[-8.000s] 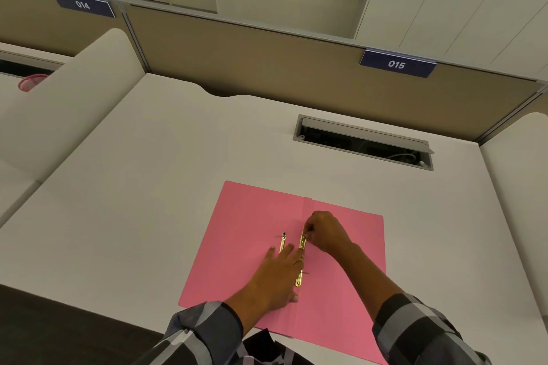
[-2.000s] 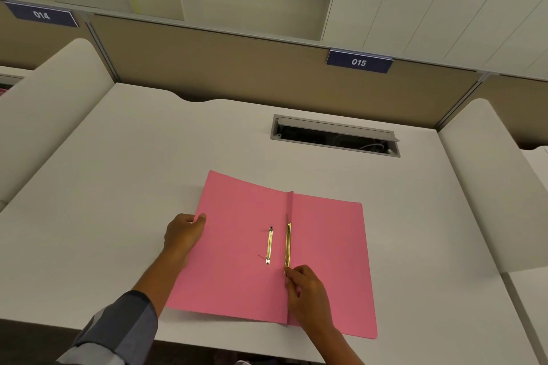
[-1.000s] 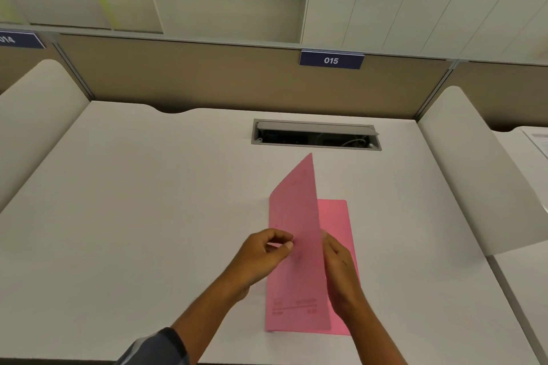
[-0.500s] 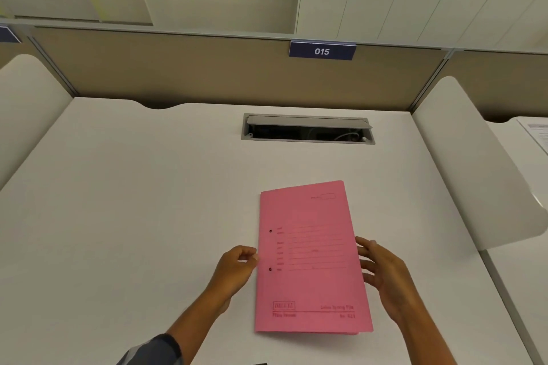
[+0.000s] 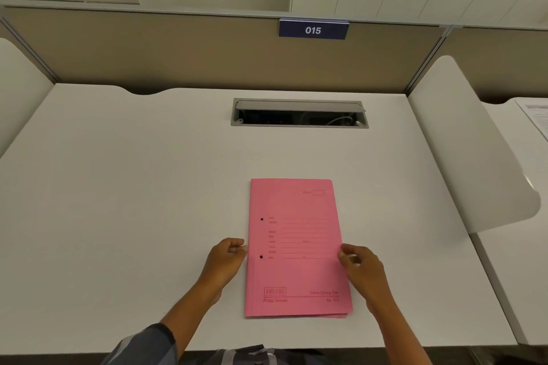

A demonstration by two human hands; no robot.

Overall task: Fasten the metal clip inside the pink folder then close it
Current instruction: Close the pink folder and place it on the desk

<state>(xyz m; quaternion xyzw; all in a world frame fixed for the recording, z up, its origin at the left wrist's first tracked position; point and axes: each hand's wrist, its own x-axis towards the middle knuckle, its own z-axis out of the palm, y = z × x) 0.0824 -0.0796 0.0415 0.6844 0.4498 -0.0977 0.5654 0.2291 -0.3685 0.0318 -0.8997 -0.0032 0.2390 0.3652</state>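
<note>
The pink folder (image 5: 296,246) lies shut and flat on the white desk (image 5: 148,201), printed front cover up, with two small dark holes near its left edge. The metal clip is hidden inside it. My left hand (image 5: 226,259) rests on the desk just at the folder's left edge, fingers curled, holding nothing. My right hand (image 5: 360,268) sits at the folder's right edge with loosely curled fingertips touching the edge; I cannot see a grip on it.
An open cable hatch (image 5: 299,112) is set in the desk behind the folder. A tan partition with a sign reading 015 (image 5: 313,29) stands at the back. White curved dividers (image 5: 468,157) flank the desk. Papers (image 5: 536,112) lie on the neighbouring desk at right.
The folder's front cover was swung over from the left and now lies shut. Both hands have let go and drawn in to its side edges with fingers curling.
</note>
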